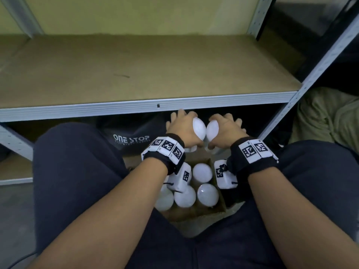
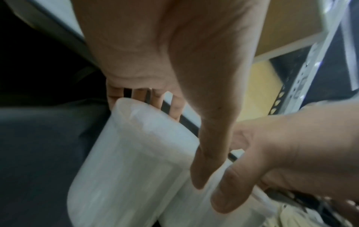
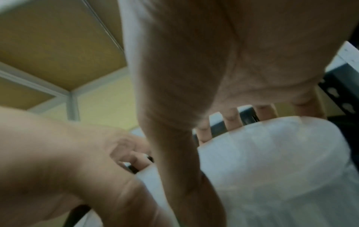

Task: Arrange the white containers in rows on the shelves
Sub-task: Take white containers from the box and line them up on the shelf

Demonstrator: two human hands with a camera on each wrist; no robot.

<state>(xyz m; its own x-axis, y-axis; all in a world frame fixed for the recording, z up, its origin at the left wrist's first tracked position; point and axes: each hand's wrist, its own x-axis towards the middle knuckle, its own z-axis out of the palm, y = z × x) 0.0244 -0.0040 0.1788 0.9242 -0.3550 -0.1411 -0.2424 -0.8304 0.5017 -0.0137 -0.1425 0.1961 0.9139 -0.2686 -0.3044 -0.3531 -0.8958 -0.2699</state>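
Each hand grips one white cylindrical container just below the front rail of the shelf (image 1: 147, 107). My left hand (image 1: 182, 127) wraps the left container (image 1: 198, 126), whose body fills the left wrist view (image 2: 132, 161). My right hand (image 1: 225, 127) wraps the right container (image 1: 212, 129), seen large in the right wrist view (image 3: 276, 165). The two containers nearly touch, side by side above the cardboard box (image 1: 204, 212) between my knees. Several more white containers (image 1: 207, 194) stand upright in that box. The brown shelf board (image 1: 136, 70) above holds no containers.
A grey perforated upright (image 1: 310, 78) frames the shelf on the right. A dark bag printed ONE STOP (image 1: 132, 138) sits under the shelf beside the box. An olive cloth bundle (image 1: 328, 115) lies at the far right. My dark-trousered legs flank the box.
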